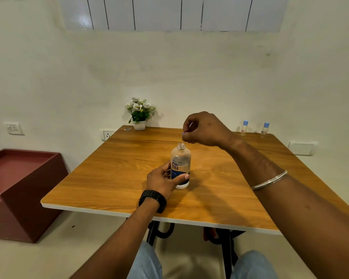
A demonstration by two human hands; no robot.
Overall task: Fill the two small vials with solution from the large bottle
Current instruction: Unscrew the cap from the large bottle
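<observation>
The large clear bottle [180,164] with a blue and white label stands upright in the middle of the wooden table [113,178], its neck uncapped. My left hand [163,181] grips its lower body from the left. My right hand [205,128] hovers just above and to the right of the neck, its curled fingers pinching a small object of which only a bluish bit shows. Two small vials with blue caps [244,127] [265,129] stand upright at the table's far right edge, apart from both hands.
A small white pot of artificial flowers [139,115] sits at the far edge of the table by the wall. A dark red box [22,190] stands on the floor to the left. Wall sockets are behind the table.
</observation>
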